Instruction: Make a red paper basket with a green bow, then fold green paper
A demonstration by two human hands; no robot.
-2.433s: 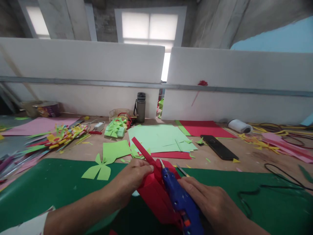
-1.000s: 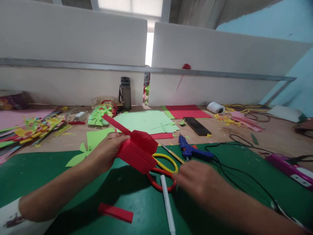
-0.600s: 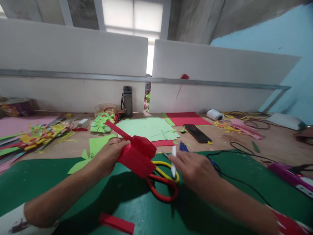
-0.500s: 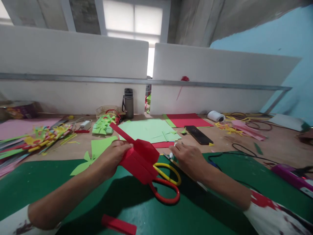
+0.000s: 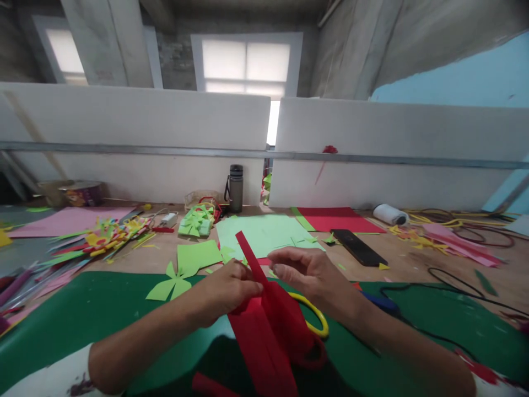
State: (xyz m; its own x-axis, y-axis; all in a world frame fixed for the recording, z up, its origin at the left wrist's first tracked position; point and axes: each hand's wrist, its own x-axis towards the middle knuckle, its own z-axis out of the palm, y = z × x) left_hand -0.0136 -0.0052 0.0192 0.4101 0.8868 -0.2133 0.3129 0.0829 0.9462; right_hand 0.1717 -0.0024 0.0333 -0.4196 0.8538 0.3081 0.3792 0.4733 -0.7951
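Observation:
My left hand (image 5: 233,289) pinches a folded red paper (image 5: 260,344) near its top, where a narrow strip sticks up past my fingers. The paper tilts down toward me over the green mat (image 5: 136,314). Beside the strip hovers my right hand (image 5: 303,270), its fingers curved and apart from the thumb, with nothing visible in them. Scissors (image 5: 322,320) lie behind the paper on the mat; the yellow handle loop shows, while the red loop is mostly hidden and blurred. A smaller red paper piece (image 5: 210,383) is at the bottom edge.
Light green sheets (image 5: 256,229), a green paper leaf cutout (image 5: 171,284) and a phone (image 5: 359,248) lie beyond my hands. A bottle (image 5: 236,190) stands at the back. Colourful paper pieces (image 5: 115,234) are heaped left. A black cord (image 5: 446,278) and blue object (image 5: 380,302) are right.
My right hand has left the mat beside the scissors, come toward the red paper and spread its fingers. My left hand has turned the paper to point more downward. The view has shifted.

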